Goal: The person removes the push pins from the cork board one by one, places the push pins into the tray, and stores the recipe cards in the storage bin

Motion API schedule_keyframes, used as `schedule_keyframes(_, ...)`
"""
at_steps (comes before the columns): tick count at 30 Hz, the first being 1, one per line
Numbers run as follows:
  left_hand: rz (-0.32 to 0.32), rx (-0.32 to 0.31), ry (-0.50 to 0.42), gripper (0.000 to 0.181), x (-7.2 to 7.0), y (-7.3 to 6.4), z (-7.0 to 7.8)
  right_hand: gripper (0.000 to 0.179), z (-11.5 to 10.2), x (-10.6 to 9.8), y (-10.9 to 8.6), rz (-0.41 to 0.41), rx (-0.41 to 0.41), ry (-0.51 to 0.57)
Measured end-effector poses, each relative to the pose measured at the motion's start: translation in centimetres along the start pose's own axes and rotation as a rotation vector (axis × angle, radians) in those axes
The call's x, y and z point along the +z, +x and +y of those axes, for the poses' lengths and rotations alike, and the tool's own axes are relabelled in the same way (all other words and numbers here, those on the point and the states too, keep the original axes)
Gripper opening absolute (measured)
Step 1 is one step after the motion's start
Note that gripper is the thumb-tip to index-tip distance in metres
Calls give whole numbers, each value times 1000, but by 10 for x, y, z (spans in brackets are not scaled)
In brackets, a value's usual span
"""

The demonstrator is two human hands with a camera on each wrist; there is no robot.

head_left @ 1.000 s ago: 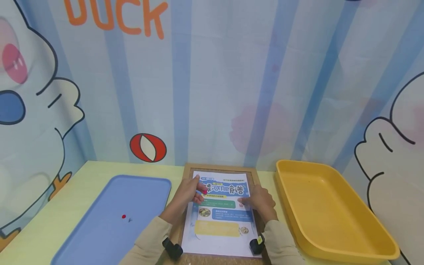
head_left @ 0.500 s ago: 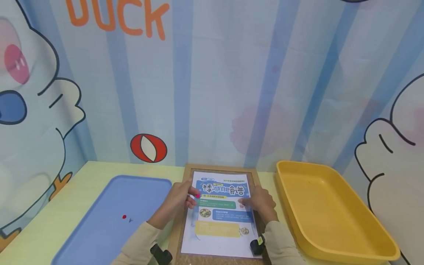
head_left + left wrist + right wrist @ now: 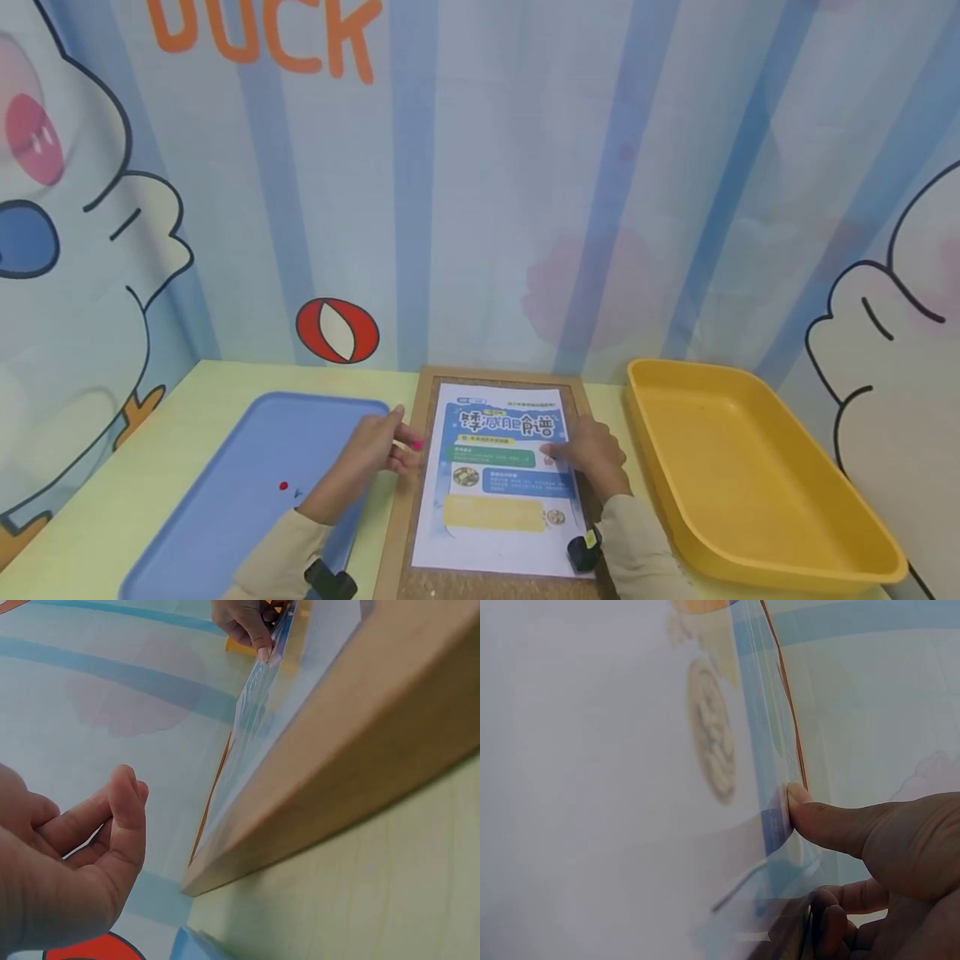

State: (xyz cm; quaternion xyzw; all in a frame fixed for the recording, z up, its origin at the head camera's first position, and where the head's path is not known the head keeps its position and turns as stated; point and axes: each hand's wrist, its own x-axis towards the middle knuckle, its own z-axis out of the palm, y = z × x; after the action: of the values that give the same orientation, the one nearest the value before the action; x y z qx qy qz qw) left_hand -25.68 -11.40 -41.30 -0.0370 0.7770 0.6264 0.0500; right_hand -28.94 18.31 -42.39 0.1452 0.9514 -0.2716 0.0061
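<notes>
A printed sheet of paper lies on a wood-framed corkboard. Left of the frame, my left hand is raised, its thumb and finger pinching a small pinkish-red pushpin. The left wrist view shows these fingertips pressed together but hides the pin. On the board's right side rests my right hand. Its thumb presses the sheet's right edge, while the other fingers curl at the frame's side. A red pushpin and a small bluish one lie on the blue tray.
A deep yellow tray stands to the right of the board. Pale yellow tabletop shows around the trays. Behind the table hangs a striped cartoon backdrop.
My left hand has moved left, from over the sheet to beyond the frame's left edge, carrying the pushpin. The right hand has stayed at the sheet's right edge.
</notes>
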Motion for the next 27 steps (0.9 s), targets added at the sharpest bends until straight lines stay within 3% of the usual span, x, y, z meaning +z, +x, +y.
schedule_keyframes(14, 35, -22, 38, 49, -28, -7, -15, 71, 1, 0, 1, -15, 1, 2)
schedule_keyframes(27, 41, -28, 87, 47, -76, -8, -31, 89, 1, -4, -2, -35, -39, -17)
